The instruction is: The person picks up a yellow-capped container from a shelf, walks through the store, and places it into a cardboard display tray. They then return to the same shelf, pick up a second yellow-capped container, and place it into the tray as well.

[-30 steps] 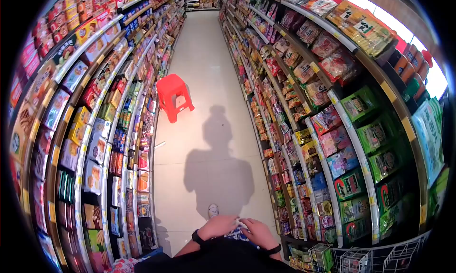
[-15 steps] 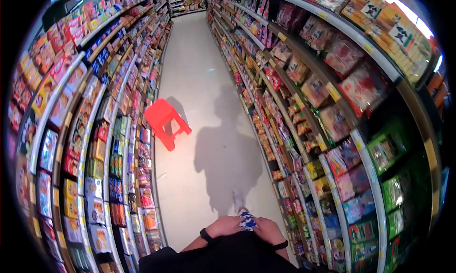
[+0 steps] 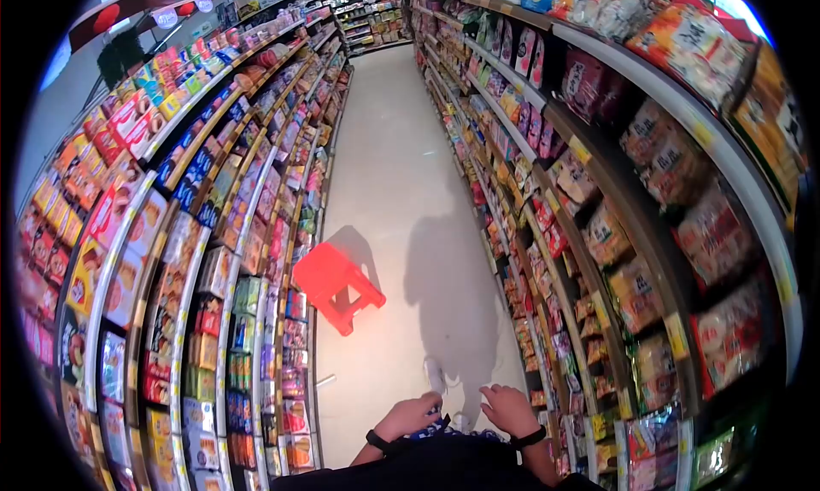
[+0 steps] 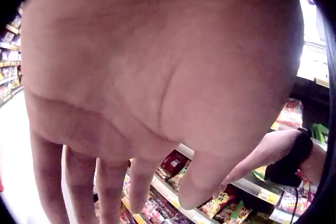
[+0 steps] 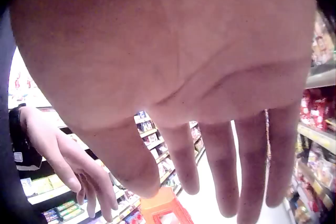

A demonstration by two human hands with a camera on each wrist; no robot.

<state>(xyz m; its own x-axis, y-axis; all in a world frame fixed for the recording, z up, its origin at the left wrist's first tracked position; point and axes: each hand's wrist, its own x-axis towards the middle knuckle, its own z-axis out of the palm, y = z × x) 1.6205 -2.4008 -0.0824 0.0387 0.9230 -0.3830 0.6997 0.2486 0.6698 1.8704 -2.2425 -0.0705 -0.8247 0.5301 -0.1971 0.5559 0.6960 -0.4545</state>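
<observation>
left hand [image 3: 410,416] and right hand [image 3: 510,408] now farther apart, both grips empty, fingers loosely extended, red stool [image 3: 325,267] nearer than before, on the floor [image 3: 384,132] at the left hand's eleven o'clock

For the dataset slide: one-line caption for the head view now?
Two empty hands, left and right, held apart above a shop aisle, red stool ahead beside the left shelves.

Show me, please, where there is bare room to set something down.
The floor is bare beyond the red stool, between the left shelves and right shelves, and between the stool and the farther shoe. The stool's seat looks bare. Both shelf rows look packed.
</observation>
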